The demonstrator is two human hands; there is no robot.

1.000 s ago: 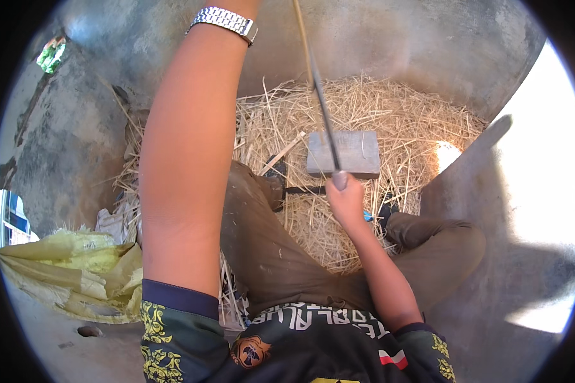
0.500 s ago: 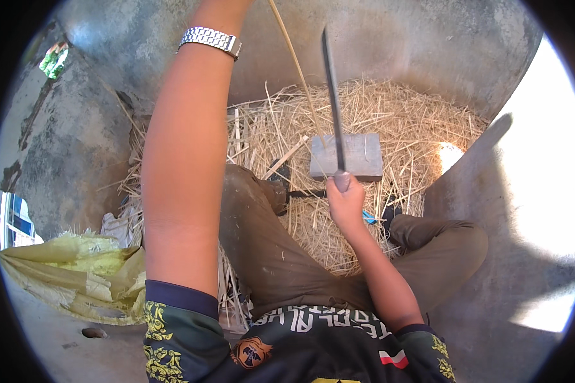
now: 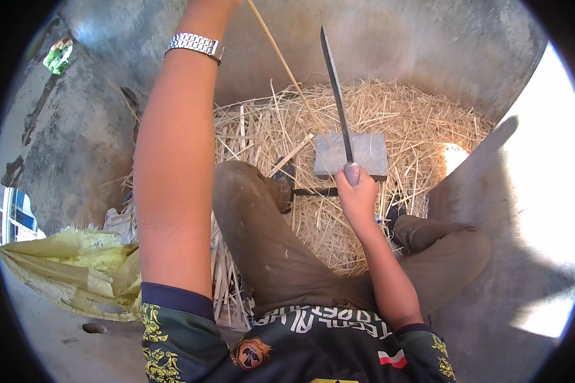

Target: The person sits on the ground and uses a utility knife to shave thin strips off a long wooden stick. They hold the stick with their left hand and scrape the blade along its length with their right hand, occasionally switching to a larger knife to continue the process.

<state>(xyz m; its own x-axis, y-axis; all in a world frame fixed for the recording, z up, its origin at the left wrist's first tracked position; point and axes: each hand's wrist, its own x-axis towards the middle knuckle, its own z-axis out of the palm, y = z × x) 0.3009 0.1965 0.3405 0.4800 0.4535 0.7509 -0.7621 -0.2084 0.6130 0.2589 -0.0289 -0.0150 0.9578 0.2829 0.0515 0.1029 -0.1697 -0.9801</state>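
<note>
Just right of centre, the right hand (image 3: 358, 195) is closed around the handle of a long knife (image 3: 336, 96), thumb laid on its spine. The blade's long axis runs up the frame, its tip pointing toward the upper middle and leaning slightly left. A thin bamboo strip (image 3: 286, 67) slants from the top centre down to the right, ending close beside the blade above a flat grey stone block (image 3: 370, 153) resting on straw (image 3: 421, 121). The left arm (image 3: 172, 172), wearing a metal watch (image 3: 194, 45), reaches to the upper edge; its hand lies beyond the frame, so its grip cannot be told. The right hand is nearer the strip's lower end.
</note>
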